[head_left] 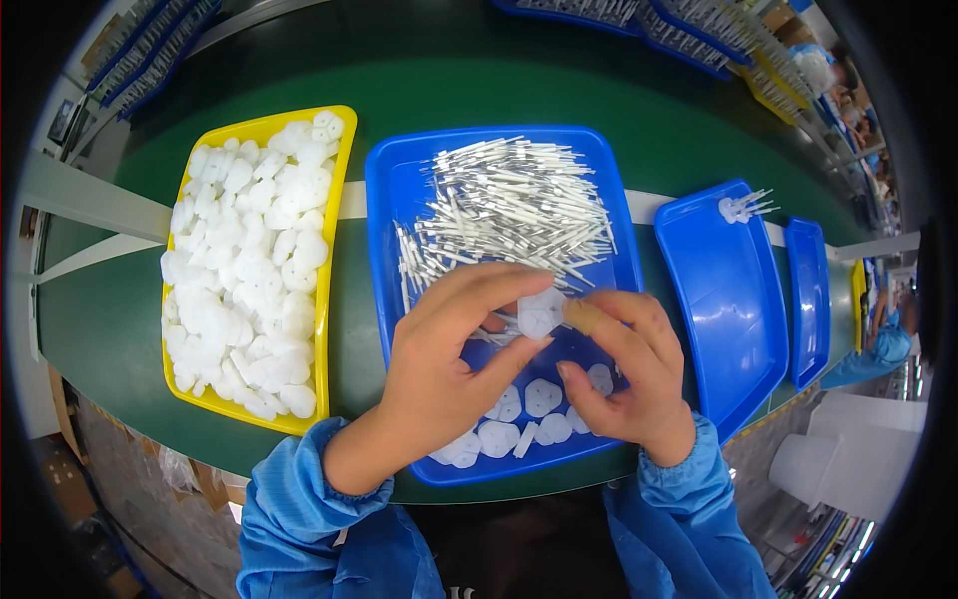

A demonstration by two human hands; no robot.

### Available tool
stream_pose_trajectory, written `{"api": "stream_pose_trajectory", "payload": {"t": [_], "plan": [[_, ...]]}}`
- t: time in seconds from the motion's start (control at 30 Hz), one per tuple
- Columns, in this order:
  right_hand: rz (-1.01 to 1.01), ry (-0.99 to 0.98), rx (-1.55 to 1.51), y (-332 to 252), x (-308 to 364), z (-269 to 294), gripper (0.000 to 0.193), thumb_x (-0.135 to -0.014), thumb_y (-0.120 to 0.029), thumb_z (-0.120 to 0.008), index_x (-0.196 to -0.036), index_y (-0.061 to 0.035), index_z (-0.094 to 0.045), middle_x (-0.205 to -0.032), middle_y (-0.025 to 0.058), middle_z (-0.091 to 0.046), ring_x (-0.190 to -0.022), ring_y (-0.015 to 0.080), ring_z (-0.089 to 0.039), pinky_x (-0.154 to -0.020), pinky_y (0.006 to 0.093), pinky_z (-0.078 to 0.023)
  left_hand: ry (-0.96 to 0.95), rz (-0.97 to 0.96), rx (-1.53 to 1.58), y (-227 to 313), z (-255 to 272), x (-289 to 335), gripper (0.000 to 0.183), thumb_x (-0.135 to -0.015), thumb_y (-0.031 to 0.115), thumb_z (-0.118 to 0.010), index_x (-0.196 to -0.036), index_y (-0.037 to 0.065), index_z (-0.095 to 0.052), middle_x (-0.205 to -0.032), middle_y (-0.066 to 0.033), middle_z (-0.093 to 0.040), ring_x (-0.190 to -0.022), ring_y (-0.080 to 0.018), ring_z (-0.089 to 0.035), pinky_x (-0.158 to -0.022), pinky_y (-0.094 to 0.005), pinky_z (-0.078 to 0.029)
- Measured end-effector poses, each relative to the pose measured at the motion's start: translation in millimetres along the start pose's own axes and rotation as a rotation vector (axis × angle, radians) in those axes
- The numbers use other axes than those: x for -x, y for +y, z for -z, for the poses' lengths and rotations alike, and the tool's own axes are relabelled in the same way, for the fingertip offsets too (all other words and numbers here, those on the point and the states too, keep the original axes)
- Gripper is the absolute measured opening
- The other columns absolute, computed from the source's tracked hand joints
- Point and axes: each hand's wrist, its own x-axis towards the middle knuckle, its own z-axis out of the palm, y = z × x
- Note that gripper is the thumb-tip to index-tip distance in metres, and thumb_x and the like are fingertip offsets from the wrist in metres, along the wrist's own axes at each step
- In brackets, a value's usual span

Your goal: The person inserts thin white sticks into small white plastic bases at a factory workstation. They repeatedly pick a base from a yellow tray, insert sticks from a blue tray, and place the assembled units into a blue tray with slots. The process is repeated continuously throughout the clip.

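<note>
My left hand (439, 349) pinches a thin, translucent white disc with a scalloped edge (540, 313) between thumb and fingers, above a blue tray (376, 200). At the disc's right edge is the index fingertip of my right hand (631, 364); whether it presses on the disc cannot be told. The right thumb stands apart below, with a gap to the fingers. Beneath my hands, a heap of thin white rods with grey ends (529, 200) fills the tray's far part. Several similar white discs (499, 437) lie along its near edge.
On the left, a yellow tray (321, 369) is heaped with white discs (254, 260). To the right, a blue tray (733, 299) holds a small cluster of rods and discs (746, 206); another blue tray (808, 299) stands beyond. Racked trays (689, 35) and people (883, 344) are farther off.
</note>
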Motion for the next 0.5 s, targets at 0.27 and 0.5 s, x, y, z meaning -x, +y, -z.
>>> {"api": "stream_pose_trajectory", "payload": {"t": [0.27,0.5], "plan": [[0.103,-0.026,0.013,3.1,2.6,2.9,0.048,-0.074,-0.009,-0.087,-0.122,-0.0122,-0.086,-0.119,0.0074,-0.075,-0.097,0.0269,-0.073,-0.082,0.0393,-0.056,0.033,-0.044,-0.015,-1.5,-1.6,-0.6,0.053,-0.09,-0.006,-0.084,-0.139,0.011,-0.077,-0.134,-0.0112,-0.076,-0.113,-0.0251,-0.076,-0.086,-0.0332,-0.066],[0.028,-0.005,0.108,-2.3,-2.0,3.0,0.049,-0.075,-0.007,-0.086,-0.124,-0.0124,-0.084,-0.12,0.0073,-0.074,-0.099,0.0267,-0.073,-0.082,0.0394,-0.055,-0.03,-0.07,-0.033,1.0,-0.4,-1.3,0.055,-0.086,-0.011,-0.084,-0.138,0.006,-0.077,-0.141,-0.0157,-0.075,-0.124,-0.0268,-0.075,-0.09,-0.0331,-0.065]]}}
